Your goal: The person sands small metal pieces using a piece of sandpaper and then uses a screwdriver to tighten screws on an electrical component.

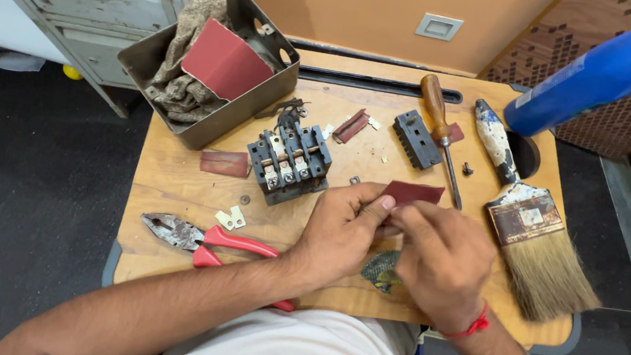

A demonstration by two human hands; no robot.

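Note:
My left hand (340, 229) pinches a dark red piece of sandpaper (413, 192) between thumb and fingers over the middle of the wooden desk (177, 188). Pressed against it from the right, my right hand (441, 261) has its fingers closed on something small that is hidden between both hands. A black electrical switch block (289, 161) with metal contacts stands just beyond my left hand. A greenish patch (381, 269) on the wood shows under my right hand.
Red-handled pliers (207, 240) lie at the near left beside two small metal plates (230, 218). A wide paintbrush (529, 219), a wooden-handled screwdriver (440, 124) and a black cover piece (416, 139) lie at right. A metal box (261, 100) with rags and red sandpaper stands back left. A blue bottle (606, 73) hangs over the far right.

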